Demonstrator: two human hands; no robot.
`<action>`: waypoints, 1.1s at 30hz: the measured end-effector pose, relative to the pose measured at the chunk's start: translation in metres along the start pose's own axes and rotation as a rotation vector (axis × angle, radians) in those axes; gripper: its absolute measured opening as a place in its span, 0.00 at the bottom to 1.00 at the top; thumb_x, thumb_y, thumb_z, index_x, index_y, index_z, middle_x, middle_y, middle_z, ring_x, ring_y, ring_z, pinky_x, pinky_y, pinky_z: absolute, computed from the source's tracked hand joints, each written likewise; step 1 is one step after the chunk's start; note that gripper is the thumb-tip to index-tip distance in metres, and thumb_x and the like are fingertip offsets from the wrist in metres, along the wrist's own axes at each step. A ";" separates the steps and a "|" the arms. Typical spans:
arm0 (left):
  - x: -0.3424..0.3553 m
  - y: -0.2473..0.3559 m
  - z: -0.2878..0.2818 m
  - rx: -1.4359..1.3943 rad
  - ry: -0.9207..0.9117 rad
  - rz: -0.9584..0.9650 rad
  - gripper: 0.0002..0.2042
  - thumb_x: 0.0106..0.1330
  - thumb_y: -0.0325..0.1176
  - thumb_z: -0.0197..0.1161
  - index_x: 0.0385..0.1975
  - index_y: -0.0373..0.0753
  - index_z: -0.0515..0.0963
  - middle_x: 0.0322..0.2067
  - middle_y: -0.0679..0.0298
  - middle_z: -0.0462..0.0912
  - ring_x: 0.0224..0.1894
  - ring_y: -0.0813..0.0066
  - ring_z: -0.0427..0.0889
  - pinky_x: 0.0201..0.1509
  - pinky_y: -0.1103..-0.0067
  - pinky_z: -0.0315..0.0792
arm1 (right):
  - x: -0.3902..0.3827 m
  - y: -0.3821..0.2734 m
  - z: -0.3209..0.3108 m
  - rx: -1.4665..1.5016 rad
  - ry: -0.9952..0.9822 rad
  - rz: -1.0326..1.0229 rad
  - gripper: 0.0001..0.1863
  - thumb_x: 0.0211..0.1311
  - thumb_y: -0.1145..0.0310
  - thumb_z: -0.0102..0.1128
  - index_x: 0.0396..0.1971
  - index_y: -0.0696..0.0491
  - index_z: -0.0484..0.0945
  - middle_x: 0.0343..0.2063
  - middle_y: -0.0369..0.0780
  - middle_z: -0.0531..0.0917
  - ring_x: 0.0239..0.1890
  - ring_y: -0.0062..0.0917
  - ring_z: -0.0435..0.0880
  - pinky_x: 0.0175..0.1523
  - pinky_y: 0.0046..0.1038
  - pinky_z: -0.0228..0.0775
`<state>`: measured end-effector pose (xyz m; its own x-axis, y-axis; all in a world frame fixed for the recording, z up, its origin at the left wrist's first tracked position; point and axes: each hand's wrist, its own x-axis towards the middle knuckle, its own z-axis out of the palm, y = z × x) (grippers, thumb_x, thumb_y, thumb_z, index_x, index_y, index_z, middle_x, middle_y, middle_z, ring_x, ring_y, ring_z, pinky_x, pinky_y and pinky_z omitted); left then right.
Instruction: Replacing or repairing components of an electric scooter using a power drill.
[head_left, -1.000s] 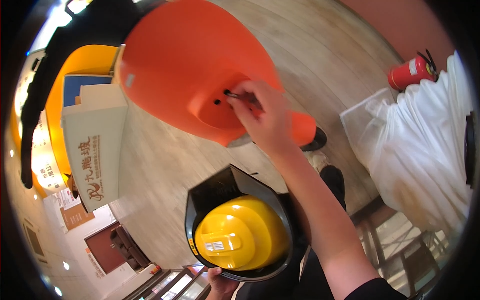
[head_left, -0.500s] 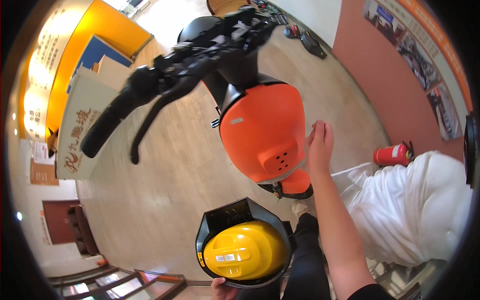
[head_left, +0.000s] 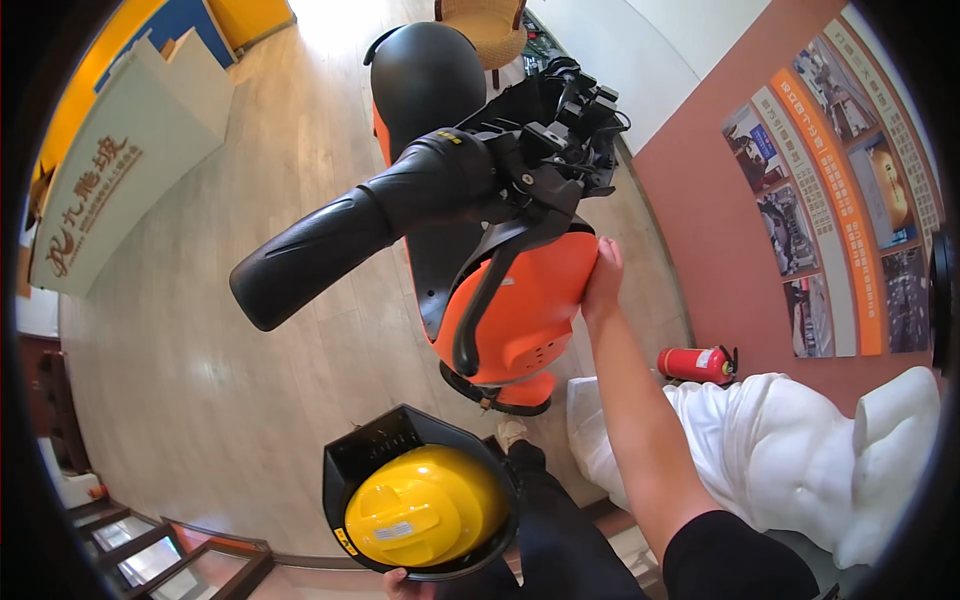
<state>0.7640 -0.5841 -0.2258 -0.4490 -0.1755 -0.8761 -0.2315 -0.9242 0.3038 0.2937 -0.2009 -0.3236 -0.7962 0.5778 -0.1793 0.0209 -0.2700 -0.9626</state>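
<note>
My left hand (head_left: 405,584), low in the view, grips the near rim of a black angular tub (head_left: 340,450). Inside the tub sits a yellow hard hat (head_left: 425,510), tilted, filling most of it. My right arm reaches forward, and my right hand (head_left: 604,275) is closed at the right edge of the orange front panel (head_left: 520,320) of a scooter; part of its fingers is hidden. Above the panel, the scooter's black handlebar grip (head_left: 310,270) points toward the lower left, with a brake lever (head_left: 485,300) hanging across the panel. The black seat (head_left: 425,80) lies behind.
To the right, a red fire extinguisher (head_left: 697,364) lies on the floor beside a large white draped object (head_left: 790,440). A reddish wall with picture panels (head_left: 850,220) runs behind them. A light curved counter (head_left: 130,170) stands at left, and a wicker chair (head_left: 490,40) at the far end.
The view has shifted, and the handlebar appears larger and turned, its lever now across the panel. My right hand has come up against the panel's edge. The tub and hard hat appear farther left.
</note>
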 end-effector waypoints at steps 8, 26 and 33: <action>0.001 0.009 -0.001 -0.061 0.015 0.057 0.29 0.49 0.30 0.68 0.56 0.35 0.75 0.54 0.58 0.82 0.57 0.60 0.79 0.65 0.65 0.72 | -0.006 -0.025 -0.011 -0.293 0.207 -0.182 0.10 0.71 0.63 0.44 0.38 0.52 0.73 0.35 0.35 0.74 0.38 0.21 0.71 0.46 0.25 0.65; 0.018 0.052 0.084 0.031 -0.178 0.258 0.35 0.50 0.37 0.64 0.63 0.38 0.70 0.61 0.57 0.76 0.64 0.57 0.72 0.72 0.58 0.61 | -0.122 -0.039 0.095 -0.710 0.333 -0.732 0.06 0.73 0.71 0.45 0.40 0.59 0.68 0.37 0.46 0.72 0.41 0.41 0.69 0.49 0.39 0.59; 0.041 0.074 0.093 0.097 -0.228 0.092 0.33 0.50 0.35 0.64 0.61 0.36 0.71 0.60 0.58 0.77 0.63 0.59 0.73 0.73 0.62 0.61 | -0.111 -0.038 0.083 -0.716 0.305 -0.768 0.10 0.71 0.69 0.48 0.45 0.60 0.70 0.38 0.46 0.72 0.42 0.42 0.70 0.50 0.38 0.60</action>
<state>0.6481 -0.6286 -0.2047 -0.6522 -0.1662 -0.7396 -0.2576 -0.8690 0.4225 0.3310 -0.3183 -0.2505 -0.5663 0.5936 0.5718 0.0077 0.6975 -0.7165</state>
